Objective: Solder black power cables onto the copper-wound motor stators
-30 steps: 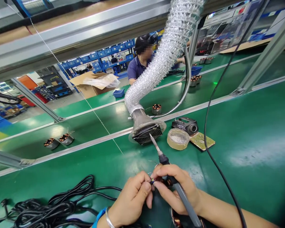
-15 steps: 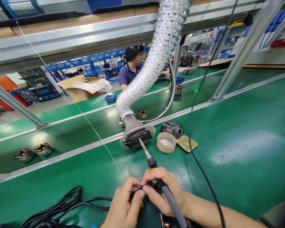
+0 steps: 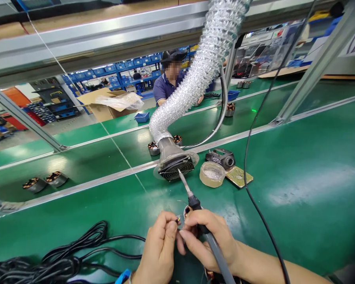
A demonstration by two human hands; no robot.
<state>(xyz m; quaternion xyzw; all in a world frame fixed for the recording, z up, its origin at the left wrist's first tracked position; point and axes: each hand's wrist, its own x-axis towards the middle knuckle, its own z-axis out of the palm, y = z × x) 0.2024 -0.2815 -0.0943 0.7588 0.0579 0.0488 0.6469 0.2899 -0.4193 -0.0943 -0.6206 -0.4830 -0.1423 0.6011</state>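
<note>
Left hand: the left hand (image 3: pixel 158 252) is caught low in the middle of the view, its fingers (image 3: pixel 170 230) pinched shut on a small part (image 3: pixel 178 218), thumb and forefinger closed over it
Small part: it is held just above the green desk (image 3: pixel 298 165), between the two hands and just below the iron's collar; its kind cannot be told, it is too small
Right hand: the right hand (image 3: pixel 210 244) is clenched round the soldering iron (image 3: pixel 195 204), with the fingertips brought right up beside the small part
Soldering iron: it is held tilted, the tip raised in the air and pointed away at the extractor fan (image 3: pixel 175 167), apart from the small part; the grey handle is run back over the wrist and out of the lower edge
Extractor fan: it is set at the far edge of the desk, grille turned to the hands, and is fed by a foil hose (image 3: pixel 201 75) hung from above
Beside the fan: a clear round tub (image 3: pixel 212 174), a black device (image 3: pixel 221 157) and a yellow pad (image 3: pixel 239 176) are grouped close together on its right
Cables: a black cable bundle (image 3: pixel 47 262) is heaped on the desk left of the left hand; a black cord (image 3: pixel 264 228) is draped down across the desk to the right of the right hand
Belt: wound motor cores (image 3: pixel 35 184) are spotted on the green belt beyond the desk
Co-worker: a person in a dark blue shirt (image 3: pixel 165 88) is seen beyond the belt, partly hidden by the hose
</note>
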